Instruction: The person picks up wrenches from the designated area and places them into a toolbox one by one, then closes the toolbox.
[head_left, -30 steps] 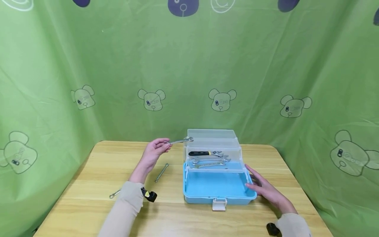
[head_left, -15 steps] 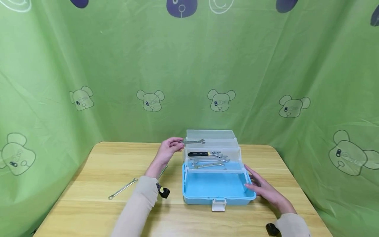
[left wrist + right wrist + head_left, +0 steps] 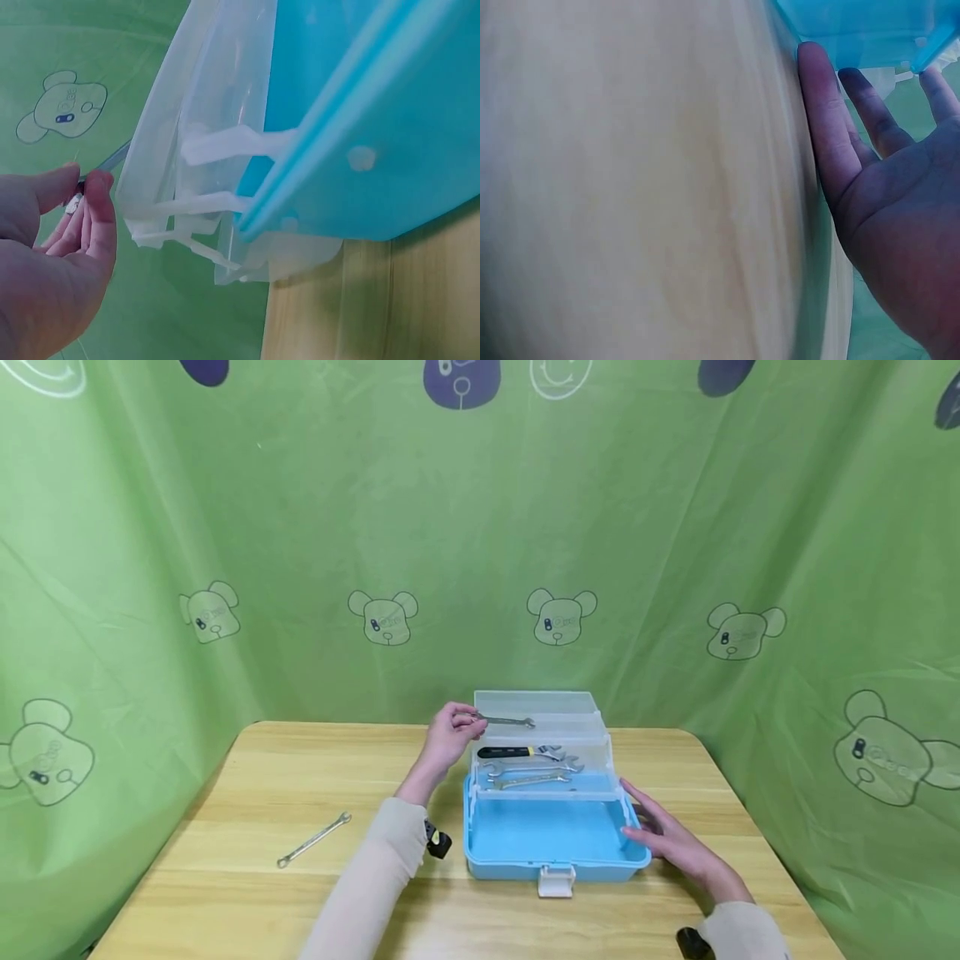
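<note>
My left hand [image 3: 450, 737] pinches one end of a small silver wrench [image 3: 508, 722] between thumb and fingertips. In the head view the wrench lies level across the upper clear tray [image 3: 588, 727] of a blue toolbox [image 3: 555, 870]. From the left wrist view, the hand [image 3: 64, 240] is beside the tray's end wall, and part of the wrench [image 3: 116, 156] disappears behind it. My right hand [image 3: 671, 839] rests against the toolbox's right side, thumb at the rim. Its fingers look fairly straight in the right wrist view, tips touching the blue wall [image 3: 877, 34].
The lower tray holds an adjustable wrench [image 3: 506, 752] with a black handle and a few silver open-end wrenches [image 3: 532, 779]. Another wrench [image 3: 315, 840] lies on the wooden table [image 3: 225, 893] at left. A white latch [image 3: 556, 882] hangs at the toolbox front. A green curtain [image 3: 480, 527] stands behind.
My left hand has moved right with the wrench, from beside the toolbox to over its upper tray. The left forearm now covers a wrench on the table. My right hand has stayed put.
</note>
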Motion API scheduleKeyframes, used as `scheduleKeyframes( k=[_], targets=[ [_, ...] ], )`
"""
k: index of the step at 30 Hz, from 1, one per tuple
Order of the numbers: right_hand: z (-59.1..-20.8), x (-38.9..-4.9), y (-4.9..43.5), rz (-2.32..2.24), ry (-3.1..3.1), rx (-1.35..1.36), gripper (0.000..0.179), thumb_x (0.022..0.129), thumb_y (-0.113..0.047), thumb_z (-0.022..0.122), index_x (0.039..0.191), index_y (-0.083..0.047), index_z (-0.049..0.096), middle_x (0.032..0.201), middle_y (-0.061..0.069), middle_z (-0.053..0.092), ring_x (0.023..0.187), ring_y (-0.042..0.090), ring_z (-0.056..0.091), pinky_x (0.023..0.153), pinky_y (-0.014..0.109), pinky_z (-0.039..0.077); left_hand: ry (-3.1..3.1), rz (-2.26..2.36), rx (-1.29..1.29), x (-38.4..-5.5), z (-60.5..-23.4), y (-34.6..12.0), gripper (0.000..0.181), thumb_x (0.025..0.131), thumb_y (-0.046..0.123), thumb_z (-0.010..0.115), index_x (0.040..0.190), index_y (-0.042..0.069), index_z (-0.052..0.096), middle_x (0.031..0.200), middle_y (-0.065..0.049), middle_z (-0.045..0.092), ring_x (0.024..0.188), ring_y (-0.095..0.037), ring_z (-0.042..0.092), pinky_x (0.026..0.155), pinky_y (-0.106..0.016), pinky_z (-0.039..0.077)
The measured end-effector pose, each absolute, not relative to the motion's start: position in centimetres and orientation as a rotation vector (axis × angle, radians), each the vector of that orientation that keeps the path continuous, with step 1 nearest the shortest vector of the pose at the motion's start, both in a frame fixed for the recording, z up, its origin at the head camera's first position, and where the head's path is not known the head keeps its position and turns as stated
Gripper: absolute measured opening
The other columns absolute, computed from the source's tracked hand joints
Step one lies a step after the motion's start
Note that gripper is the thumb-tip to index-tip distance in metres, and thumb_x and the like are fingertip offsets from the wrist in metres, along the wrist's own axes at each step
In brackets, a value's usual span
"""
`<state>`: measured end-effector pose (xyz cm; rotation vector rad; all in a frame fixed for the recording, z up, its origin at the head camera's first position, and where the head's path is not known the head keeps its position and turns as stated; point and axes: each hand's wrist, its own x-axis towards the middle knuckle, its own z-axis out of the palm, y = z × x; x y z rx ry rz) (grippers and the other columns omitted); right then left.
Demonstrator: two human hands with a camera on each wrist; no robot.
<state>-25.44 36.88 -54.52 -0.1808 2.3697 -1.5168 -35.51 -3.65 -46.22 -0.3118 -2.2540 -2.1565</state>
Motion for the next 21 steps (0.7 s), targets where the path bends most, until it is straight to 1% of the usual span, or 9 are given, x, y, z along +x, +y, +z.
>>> scheduleKeyframes(
  k=[3, 7, 11, 14, 15, 17, 19, 21],
  targets=[
    [-54.6, -25.4, 36.9, -1.527, 2.349, -0.175, 0.085, 0.104, -0.030, 0.061, 0.167, -0.037, 0.005, 0.170, 0.029, 0.002, 0.150, 0.061, 0.013, 0.109, 0.071, 0.044, -2.270, -2.094, -0.351, -35.5, -46.2, -3.2, 0.036, 0.094, 0.004, 0.073, 0.127, -0.002, 0.059, 0.113, -0.019, 0.074, 0.098, -0.024, 0.072, 0.090, -0.030, 0.062],
    [-54.5, -25.4, 36.9, -1.539, 2.326, -0.164, 0.084, 0.104, -0.030, 0.061, 0.167, -0.038, 0.004, 0.170, 0.029, -0.001, 0.150, 0.062, 0.011, 0.107, 0.068, 0.048, -2.295, -1.969, -0.439, -35.7, -46.4, -2.6, 0.035, 0.092, 0.003, 0.075, 0.123, -0.005, 0.062, 0.110, -0.018, 0.074, 0.098, -0.022, 0.072, 0.088, -0.026, 0.061],
    [-54.4, -25.4, 36.9, -1.539, 2.324, -0.151, 0.084, 0.104, -0.030, 0.060, 0.167, -0.038, 0.004, 0.171, 0.029, -0.002, 0.150, 0.062, 0.011, 0.107, 0.068, 0.047, -2.349, -1.812, -0.466, -35.9, -46.3, -2.1, 0.032, 0.091, 0.007, 0.078, 0.121, -0.002, 0.067, 0.105, -0.013, 0.075, 0.092, -0.018, 0.070, 0.083, -0.023, 0.061],
    [-54.4, -25.4, 36.9, -1.537, 2.329, -0.157, 0.084, 0.104, -0.031, 0.060, 0.167, -0.038, 0.004, 0.171, 0.029, -0.003, 0.150, 0.062, 0.010, 0.108, 0.068, 0.047, -2.393, -1.704, -0.449, -36.1, -46.2, -2.0, 0.030, 0.092, 0.010, 0.078, 0.119, 0.002, 0.069, 0.102, -0.009, 0.075, 0.090, -0.017, 0.068, 0.082, -0.027, 0.060],
    [-54.5, -25.4, 36.9, -1.537, 2.328, -0.156, 0.084, 0.104, -0.031, 0.061, 0.167, -0.037, 0.004, 0.171, 0.029, -0.003, 0.150, 0.062, 0.011, 0.107, 0.068, 0.047, -2.407, -1.672, -0.438, -36.1, -46.2, -1.9, 0.030, 0.092, 0.011, 0.078, 0.119, 0.003, 0.070, 0.102, -0.008, 0.075, 0.091, -0.018, 0.068, 0.084, -0.030, 0.060],
    [-54.5, -25.4, 36.8, -1.536, 2.325, -0.148, 0.084, 0.104, -0.031, 0.061, 0.167, -0.038, 0.005, 0.171, 0.028, -0.001, 0.151, 0.062, 0.011, 0.107, 0.067, 0.048, -2.433, -1.614, -0.413, -36.1, -46.3, -1.9, 0.029, 0.092, 0.013, 0.078, 0.119, 0.005, 0.071, 0.101, -0.006, 0.075, 0.097, -0.020, 0.065, 0.093, -0.036, 0.056],
    [-54.5, -25.4, 36.8, -1.534, 2.322, -0.147, 0.084, 0.104, -0.031, 0.061, 0.166, -0.039, 0.004, 0.170, 0.029, 0.000, 0.150, 0.062, 0.012, 0.107, 0.067, 0.048, -2.459, -1.549, -0.386, -36.2, -46.3, -1.8, 0.028, 0.091, 0.015, 0.079, 0.118, 0.008, 0.072, 0.101, -0.005, 0.076, 0.104, -0.023, 0.062, 0.100, -0.043, 0.050],
    [-54.6, -25.4, 36.8, -1.535, 2.318, -0.142, 0.084, 0.104, -0.031, 0.061, 0.166, -0.039, 0.004, 0.170, 0.029, 0.001, 0.150, 0.061, 0.012, 0.107, 0.066, 0.048, -2.482, -1.484, -0.362, -36.1, -46.4, -1.8, 0.028, 0.090, 0.018, 0.081, 0.117, 0.010, 0.073, 0.100, -0.003, 0.076, 0.109, -0.024, 0.058, 0.104, -0.045, 0.043]
  ],
)
